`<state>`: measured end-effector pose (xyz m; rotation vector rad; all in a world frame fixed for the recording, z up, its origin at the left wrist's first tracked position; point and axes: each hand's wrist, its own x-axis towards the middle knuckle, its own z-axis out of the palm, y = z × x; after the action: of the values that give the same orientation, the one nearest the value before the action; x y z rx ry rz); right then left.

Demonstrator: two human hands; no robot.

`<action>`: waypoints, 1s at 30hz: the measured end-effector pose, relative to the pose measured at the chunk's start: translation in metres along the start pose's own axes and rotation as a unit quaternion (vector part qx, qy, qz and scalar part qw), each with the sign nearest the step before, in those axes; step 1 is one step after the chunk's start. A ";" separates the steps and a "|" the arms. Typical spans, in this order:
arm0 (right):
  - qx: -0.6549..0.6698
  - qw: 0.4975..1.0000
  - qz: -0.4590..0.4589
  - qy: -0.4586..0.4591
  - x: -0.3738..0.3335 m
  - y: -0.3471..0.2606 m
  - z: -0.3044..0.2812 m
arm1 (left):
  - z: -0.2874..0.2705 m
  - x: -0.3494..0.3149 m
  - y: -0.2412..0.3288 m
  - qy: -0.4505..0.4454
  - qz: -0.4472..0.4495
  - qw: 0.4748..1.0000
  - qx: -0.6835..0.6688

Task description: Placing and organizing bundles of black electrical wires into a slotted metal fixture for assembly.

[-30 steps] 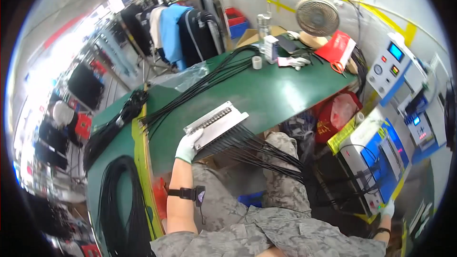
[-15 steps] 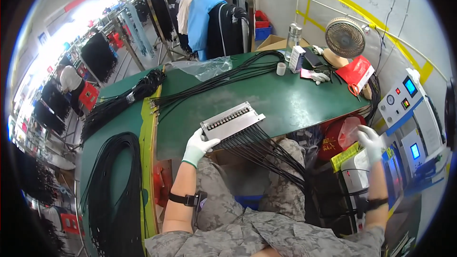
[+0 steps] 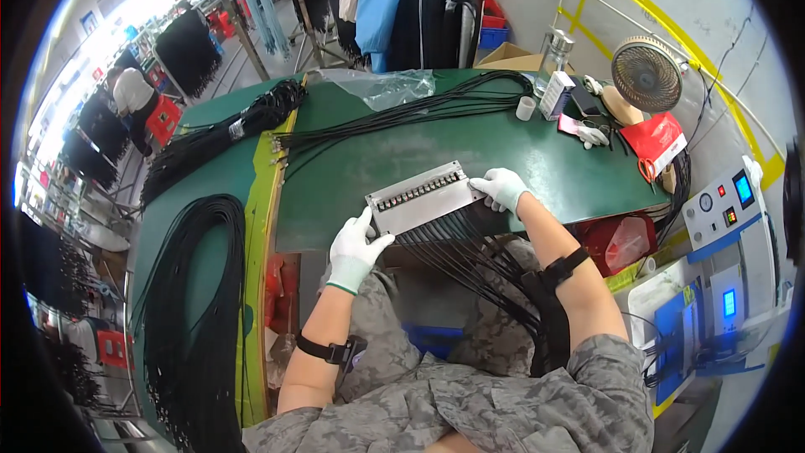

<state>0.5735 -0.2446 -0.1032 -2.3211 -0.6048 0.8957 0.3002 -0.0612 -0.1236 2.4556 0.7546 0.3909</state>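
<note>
Both my hands wear white gloves and hold a flat metal fixture (image 3: 426, 208) tilted at the front edge of the green table. A row of small connector ends lines its upper side, and several black cables (image 3: 470, 256) hang from its lower edge toward my lap. My left hand (image 3: 355, 250) grips the fixture's left end, thumb on top. Closed on the right end is my right hand (image 3: 501, 190), its fingers partly hidden under the plate.
Black cable bundles (image 3: 251, 117) lie on the green table (image 3: 352, 176), with a looped bundle (image 3: 159, 285) at left. A fan (image 3: 646, 75), red-handled scissors (image 3: 646, 169), a glass bottle (image 3: 555, 54) and a small box (image 3: 557, 97) stand at far right. A machine with blue screens (image 3: 728, 226) is at right.
My right hand has come from beside the machine at right to the fixture's right end and taken hold of it. The left hand still holds the left end.
</note>
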 end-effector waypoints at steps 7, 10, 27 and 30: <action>-0.014 1.000 0.004 -0.002 0.000 0.006 0.003 | -0.001 0.001 0.003 0.000 0.002 0.999 -0.036; -0.013 0.999 -0.024 0.030 -0.007 0.009 0.007 | 0.001 0.000 0.000 0.010 0.009 0.999 -0.042; 0.338 0.897 -0.285 0.025 -0.093 -0.087 0.019 | -0.005 -0.005 -0.009 0.097 0.051 0.948 -0.299; 0.197 0.830 -0.515 -0.086 -0.135 -0.118 0.048 | -0.010 -0.009 -0.003 0.135 0.092 0.885 -0.436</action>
<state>0.4246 -0.2203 0.0056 -1.2210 -1.3977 0.5873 0.2877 -0.0609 -0.1183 1.6215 0.3191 0.9283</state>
